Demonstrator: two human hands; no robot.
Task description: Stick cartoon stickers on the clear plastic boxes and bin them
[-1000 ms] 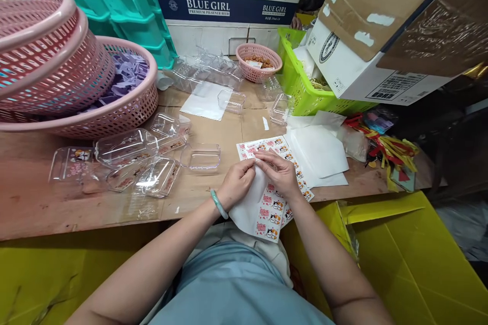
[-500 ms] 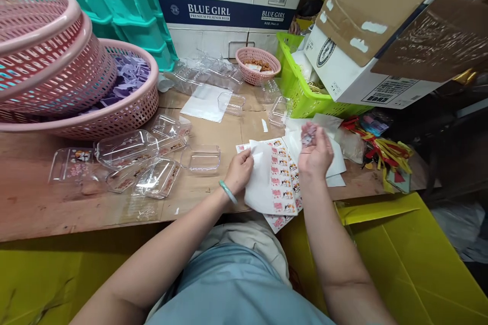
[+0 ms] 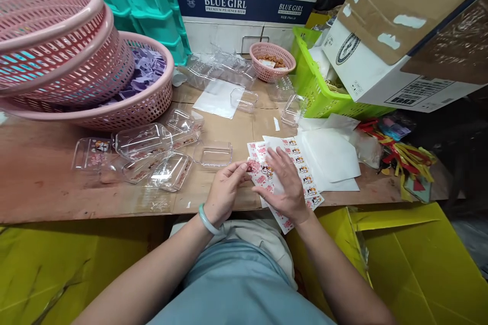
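Observation:
My left hand (image 3: 223, 190), a pale green bangle on its wrist, is closed in a pinch between thumb and forefinger. It grips the end of a sticker (image 3: 253, 166) with pink print and a cat picture. My right hand (image 3: 285, 185) is open, its fingers spread over the sticker sheets (image 3: 308, 179), covering part of them. Rows of pink lettering and small cats run down these overlapping sheets near the table's front edge. Whether the right fingertips touch the sticker, I cannot tell. White backing paper (image 3: 331, 155) lies just right of the sheets.
Clear plastic cases (image 3: 143, 141) lie left of my hands, some with printed stickers. Pink baskets (image 3: 152, 101) with purple pieces stand at the left. Behind are a small pink basket (image 3: 272, 73), a green crate (image 3: 316, 91) and a carton (image 3: 381, 76). Ribbons (image 3: 412, 160) lie right.
My right hand has come left and down onto the sheets, its fingers now spread; the small crumpled-looking piece in it no longer shows. My left hand has let go of the white paper and pinches a sticker.

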